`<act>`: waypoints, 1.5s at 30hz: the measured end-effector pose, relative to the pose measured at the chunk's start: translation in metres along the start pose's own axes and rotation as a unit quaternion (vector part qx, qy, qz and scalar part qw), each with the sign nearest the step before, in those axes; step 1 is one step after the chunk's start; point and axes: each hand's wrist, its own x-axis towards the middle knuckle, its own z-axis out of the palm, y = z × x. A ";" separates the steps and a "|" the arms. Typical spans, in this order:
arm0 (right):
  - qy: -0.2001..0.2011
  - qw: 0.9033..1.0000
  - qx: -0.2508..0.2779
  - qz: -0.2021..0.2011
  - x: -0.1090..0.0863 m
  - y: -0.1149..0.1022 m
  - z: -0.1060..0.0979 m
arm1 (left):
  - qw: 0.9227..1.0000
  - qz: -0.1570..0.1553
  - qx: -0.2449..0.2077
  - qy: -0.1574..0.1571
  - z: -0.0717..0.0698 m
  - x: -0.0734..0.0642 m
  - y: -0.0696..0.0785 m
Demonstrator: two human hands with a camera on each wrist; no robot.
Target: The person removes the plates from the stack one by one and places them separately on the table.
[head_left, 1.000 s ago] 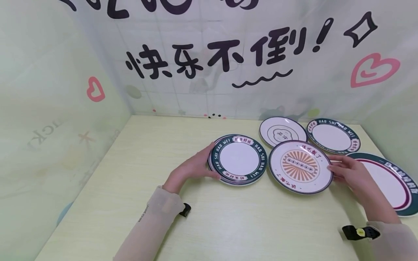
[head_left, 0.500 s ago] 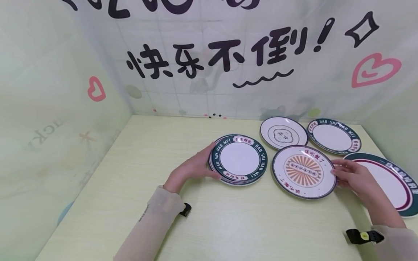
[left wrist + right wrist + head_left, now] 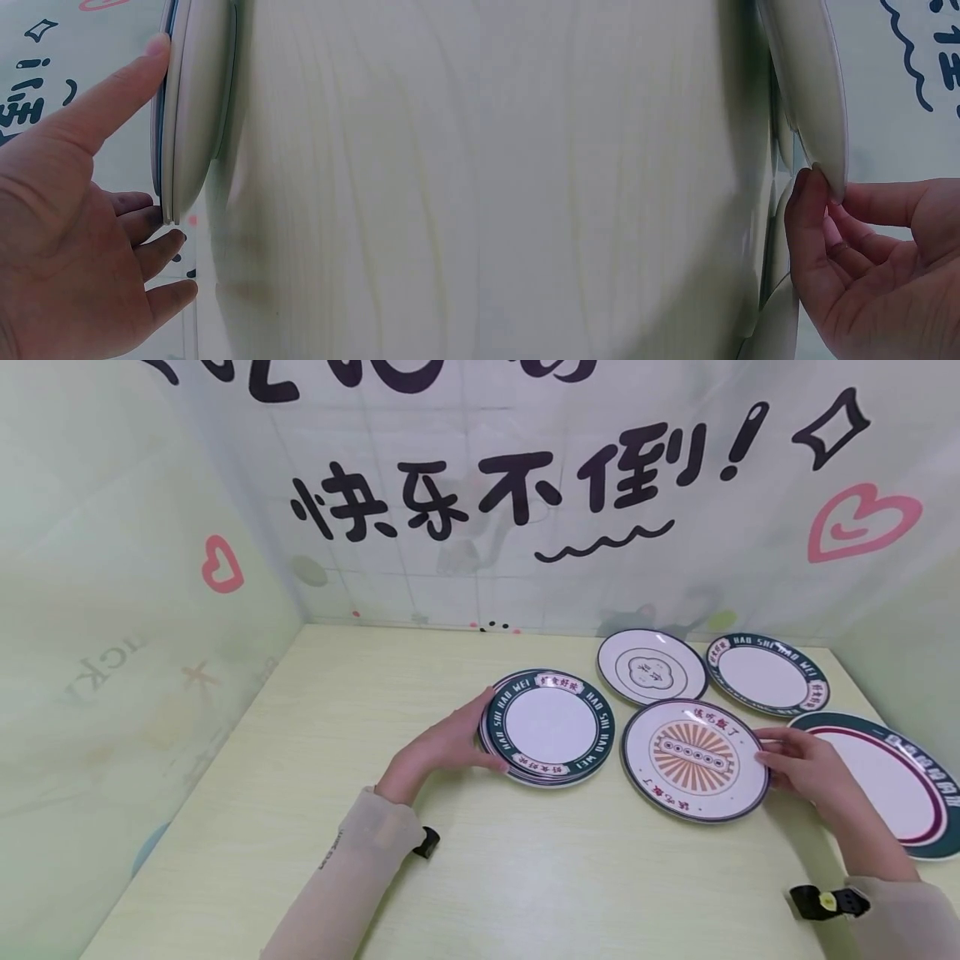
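My left hand (image 3: 453, 735) grips the left rim of a stack of plates (image 3: 551, 727); the top plate has a dark green lettered border. In the left wrist view, the thumb lies on one side of the stacked rims (image 3: 172, 120) and the fingers curl at the other. My right hand (image 3: 806, 768) pinches the right rim of a white plate with an orange sunburst (image 3: 696, 762). The right wrist view shows this plate's pale underside (image 3: 810, 82) raised off the table and tilted, thumb and fingers on opposite faces.
Behind the sunburst plate lies a small white plate with a line drawing (image 3: 652, 667). A green-bordered plate (image 3: 768, 672) lies at the back right. A large green-and-maroon-rimmed plate (image 3: 885, 785) is beside my right hand. Printed cloth (image 3: 420, 577) stands behind the pale wooden table (image 3: 525, 877).
My right hand has brought the sunburst plate slightly toward me, uncovering more of the small plate behind it. My left hand and the stack have stayed in place.
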 end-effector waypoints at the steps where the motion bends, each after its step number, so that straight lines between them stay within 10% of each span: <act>1: 0.004 1.000 -0.025 -0.006 0.000 -0.001 0.001 | 1.000 -0.001 0.000 0.000 0.000 0.000 0.000; 28: -0.001 0.991 -0.130 -0.023 -0.005 -0.010 -0.004 | 1.000 0.000 -0.004 0.005 0.000 -0.001 0.001; 45: 0.087 0.989 -0.112 -0.050 -0.003 -0.020 0.006 | 1.000 0.015 0.005 0.003 0.001 0.001 -0.001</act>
